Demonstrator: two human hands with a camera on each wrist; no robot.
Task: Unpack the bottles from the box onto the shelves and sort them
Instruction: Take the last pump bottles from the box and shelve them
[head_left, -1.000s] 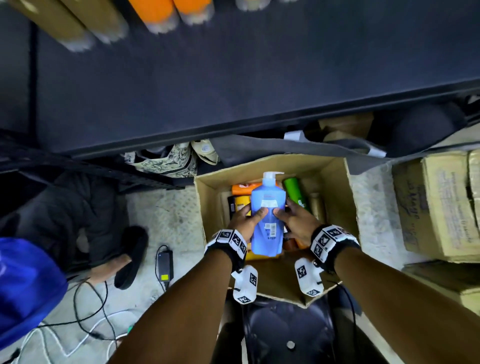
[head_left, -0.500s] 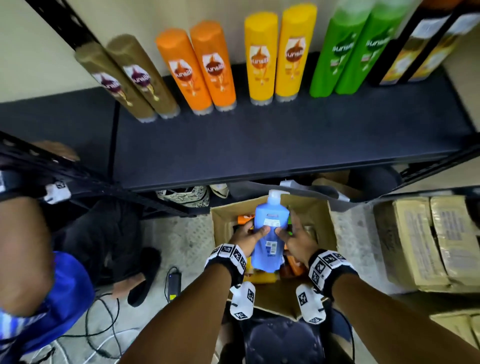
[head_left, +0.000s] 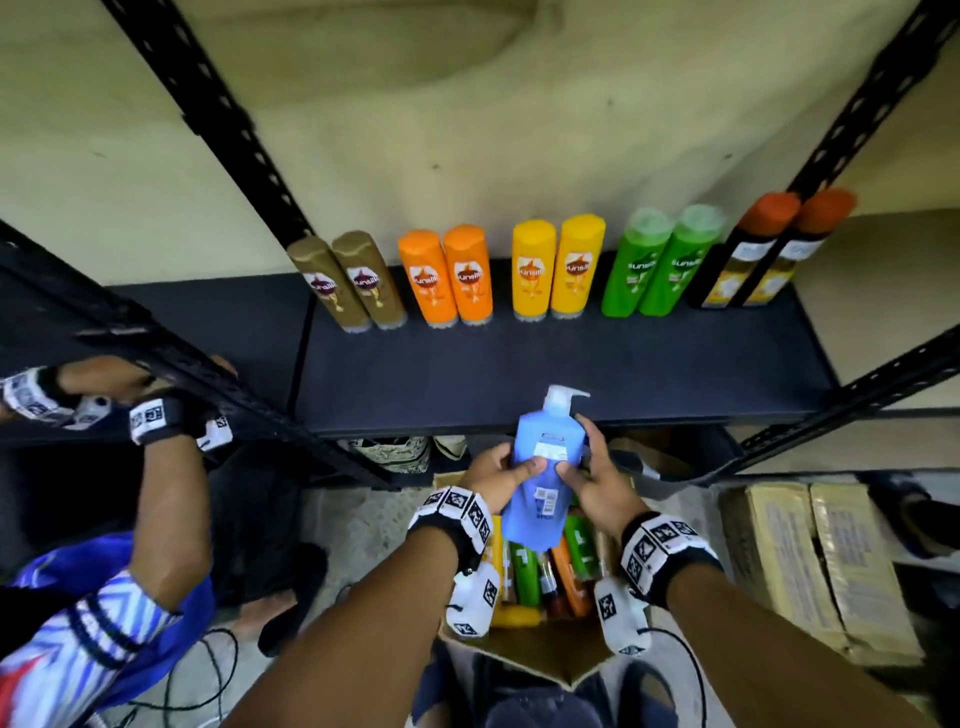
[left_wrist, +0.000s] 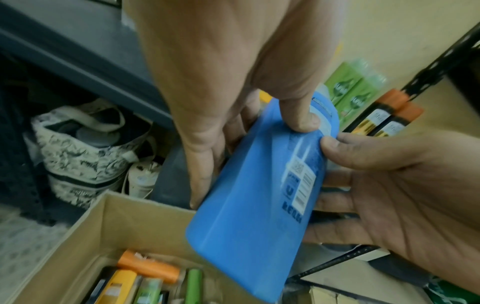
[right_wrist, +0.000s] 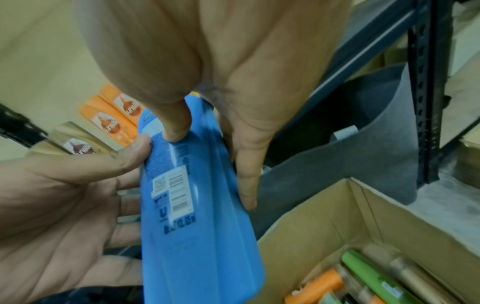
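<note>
Both hands wrap the blue pump bottle (head_left: 540, 483), left hand (head_left: 498, 475) and right hand (head_left: 597, 480) gripping its sides above the cardboard box (head_left: 545, 654).

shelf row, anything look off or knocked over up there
Nothing stands out: the shelf bottles stand upright in colour pairs. The blue pump bottle, gripped by both hands, has no match there yet.

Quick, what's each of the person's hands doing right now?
Left hand: closed around the blue pump bottle, thumb across its back label.
Right hand: also closed on the same bottle, gripping the other side above the box.
</note>
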